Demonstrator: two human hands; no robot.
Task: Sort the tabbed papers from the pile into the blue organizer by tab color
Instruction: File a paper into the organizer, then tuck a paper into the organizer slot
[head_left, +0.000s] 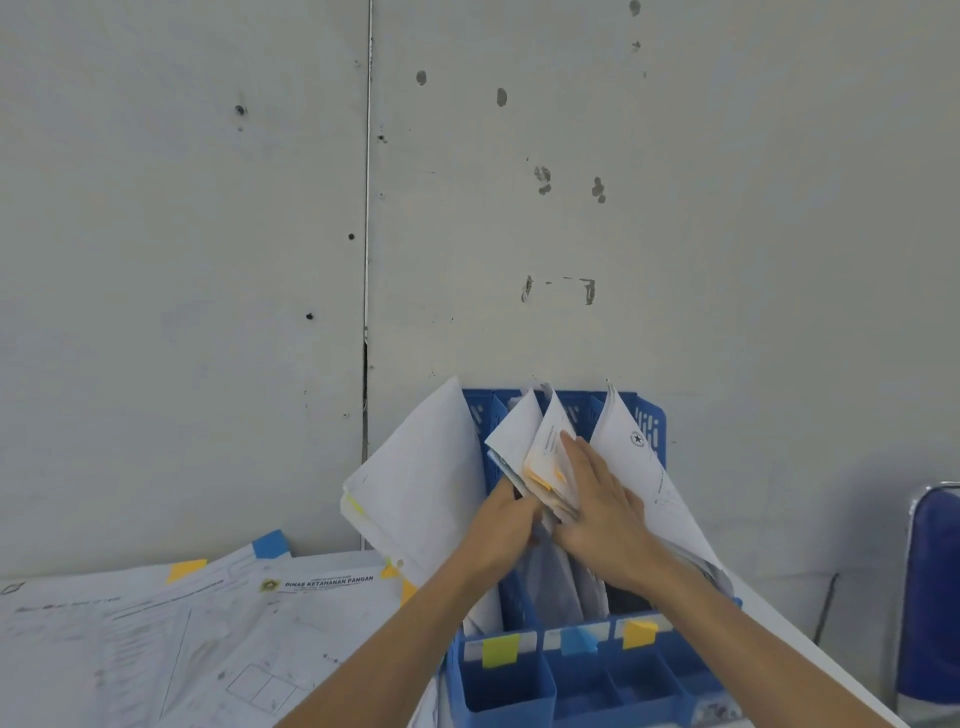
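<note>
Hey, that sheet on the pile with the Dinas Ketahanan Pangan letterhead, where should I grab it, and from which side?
Probably pinch the right edge beside the orange tab, coming from the right. The letterhead sheet lies flat on top of the pile, so only an edge lifts, and that one is nearest the blue organizer.

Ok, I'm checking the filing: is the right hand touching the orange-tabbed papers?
Touching. The head view shows the right hand lying flat, fingers straight, on the orange-tabbed papers in the organizer.
</note>
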